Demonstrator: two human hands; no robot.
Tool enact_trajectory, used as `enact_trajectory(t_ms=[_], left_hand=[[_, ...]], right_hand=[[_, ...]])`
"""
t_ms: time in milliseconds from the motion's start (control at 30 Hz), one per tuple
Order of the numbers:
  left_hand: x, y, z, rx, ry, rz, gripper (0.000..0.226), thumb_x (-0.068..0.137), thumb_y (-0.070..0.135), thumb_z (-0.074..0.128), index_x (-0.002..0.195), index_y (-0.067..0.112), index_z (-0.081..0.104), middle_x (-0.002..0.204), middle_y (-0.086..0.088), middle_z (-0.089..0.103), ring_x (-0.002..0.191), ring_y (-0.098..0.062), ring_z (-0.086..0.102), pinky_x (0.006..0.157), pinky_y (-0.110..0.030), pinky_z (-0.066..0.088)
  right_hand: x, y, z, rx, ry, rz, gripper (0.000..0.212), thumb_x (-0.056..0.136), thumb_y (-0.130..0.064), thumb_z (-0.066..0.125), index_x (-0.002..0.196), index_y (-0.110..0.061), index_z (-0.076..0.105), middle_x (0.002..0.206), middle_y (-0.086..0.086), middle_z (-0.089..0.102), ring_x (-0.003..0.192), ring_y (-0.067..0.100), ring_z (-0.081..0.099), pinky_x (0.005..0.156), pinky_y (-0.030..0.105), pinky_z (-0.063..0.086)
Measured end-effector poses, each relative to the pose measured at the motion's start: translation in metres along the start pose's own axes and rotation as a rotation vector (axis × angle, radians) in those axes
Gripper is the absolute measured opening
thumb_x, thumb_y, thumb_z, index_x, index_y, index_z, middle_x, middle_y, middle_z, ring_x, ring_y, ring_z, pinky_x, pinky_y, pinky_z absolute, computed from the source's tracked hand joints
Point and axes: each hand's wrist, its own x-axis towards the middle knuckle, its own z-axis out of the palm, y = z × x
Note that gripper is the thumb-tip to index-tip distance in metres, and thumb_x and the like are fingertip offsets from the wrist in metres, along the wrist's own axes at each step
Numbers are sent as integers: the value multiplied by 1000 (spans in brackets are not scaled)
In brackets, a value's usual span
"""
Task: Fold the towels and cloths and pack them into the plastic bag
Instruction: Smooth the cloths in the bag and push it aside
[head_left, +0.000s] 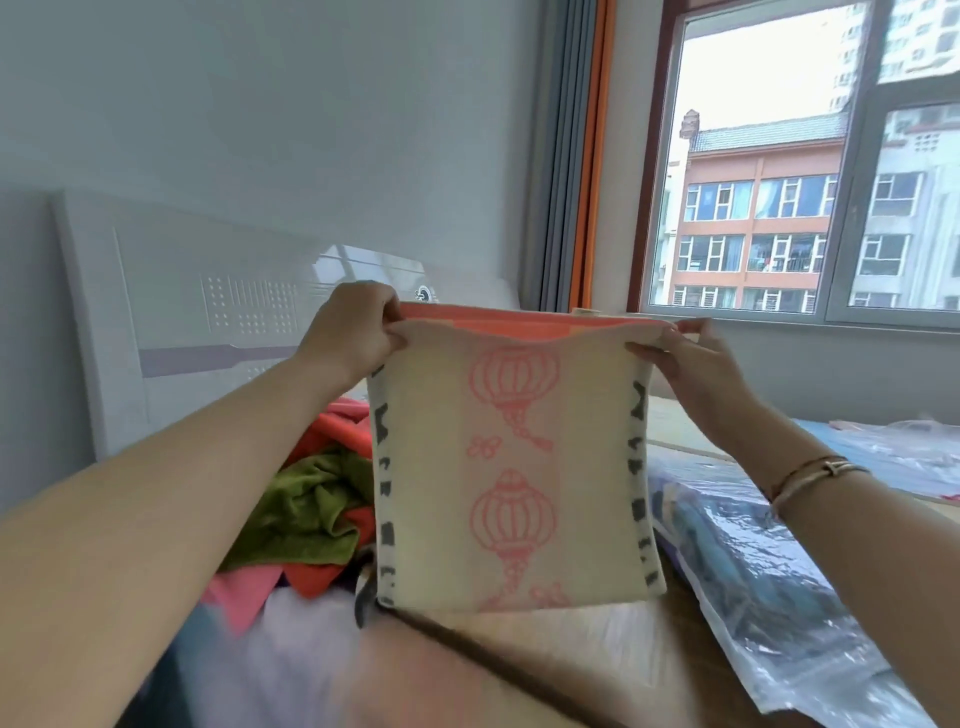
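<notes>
Step in hand: folding one towel (511, 467) — it hangs doubled in the air, top edges brought together, cream face with pink lanterns toward the camera and an orange layer showing behind along the top.
Left hand (353, 327): fingers and thumb pinch the upper left corner of the towel, both layers caught together as far as can be seen.
Right hand (691, 358): pinches the upper right corner the same way, so the top edge is stretched taut between the two hands; bracelets (810, 475) sit on that wrist.
Towel's place: held up in front of the person, above the bed, its lower fold hanging free and level.
Unfolded pile (317, 499): green, red and pink cloths lie crumpled on the bed to the left, behind and below the towel — still to be done, by the look of it.
Plastic bag (769, 582): clear, lying flat on the right of the bed, with dark and blue fabric apparently already inside; its mouth cannot be made out.
Next move, as a judgement: likely bring the side edges together for another fold, or lay the towel down to halve it, keeping corners matched, then carry it right to the bag.
Progress: partway, judging by the pile left.
</notes>
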Motion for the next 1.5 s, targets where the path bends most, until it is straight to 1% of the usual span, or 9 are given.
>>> enact_trajectory(t_ms=[200, 300, 433, 567, 800, 900, 1033, 1233, 1500], left_hand=[[-20, 15, -23, -178, 145, 47, 36, 78, 6, 69, 104, 15, 46, 83, -4, 57, 73, -22, 56, 63, -31, 46], [-62, 12, -23, -229, -67, -3, 17, 80, 11, 74, 89, 14, 60, 87, -3, 60, 77, -19, 59, 63, -20, 41], [-140, -1, -12, -475, -508, -175, 14, 81, 9, 74, 76, 5, 62, 97, 6, 70, 86, -7, 67, 66, -14, 48], [-201, -14, 7, -490, -770, -240, 24, 82, 21, 75, 74, 13, 55, 65, 16, 56, 64, -7, 50, 59, -19, 39], [-233, -11, 38, -587, -1068, -423, 14, 88, 22, 69, 101, 23, 67, 86, 10, 74, 83, -6, 70, 67, -22, 54], [-228, -19, 58, -476, -1020, -425, 23, 84, 32, 72, 104, 20, 71, 99, -11, 72, 94, -25, 69, 80, -40, 56], [-213, -28, 97, -416, -738, -443, 21, 87, 27, 67, 74, 12, 59, 72, -5, 56, 66, -11, 51, 59, -23, 41], [-195, -44, 153, -364, -335, -480, 33, 87, 20, 66, 74, -9, 56, 62, -9, 47, 61, -20, 42, 58, -32, 33], [-208, -40, 185, -69, -249, -438, 15, 88, 22, 62, 78, 16, 53, 81, -3, 59, 83, -24, 54, 67, -32, 38]], right_hand=[[-33, -28, -16, -88, 25, -180, 7, 100, -15, 45, 94, -17, 42, 102, 9, 60, 98, 25, 64, 89, 27, 51], [-75, -16, -33, -286, 4, -186, 2, 102, -12, 40, 103, -10, 41, 88, 5, 57, 80, 17, 58, 66, 14, 47], [-134, 20, -67, -507, -114, -83, 10, 100, -9, 46, 91, -13, 47, 78, 2, 59, 74, 18, 53, 69, 32, 39], [-177, 50, -86, -640, -257, 145, 13, 98, -10, 49, 87, -15, 47, 78, 8, 57, 75, 25, 51, 68, 39, 39], [-187, 73, -78, -1017, -369, 304, 9, 100, -18, 46, 104, -10, 48, 102, 15, 59, 80, 24, 53, 58, 28, 37], [-182, 92, -60, -1211, -397, 310, 19, 100, -16, 40, 114, -4, 44, 110, 18, 60, 90, 30, 55, 72, 29, 40], [-169, 121, -37, -1226, -264, 322, 32, 93, -3, 31, 124, -4, 33, 112, 18, 56, 94, 32, 55, 75, 37, 42], [-138, 174, -24, -1324, -58, 322, 57, 93, 0, 31, 147, -4, 12, 123, 19, 56, 104, 36, 59, 70, 35, 39], [-112, 220, -25, -1495, -146, 309, 55, 95, -7, 35, 146, -12, 14, 118, 15, 55, 98, 33, 61, 63, 34, 36]])
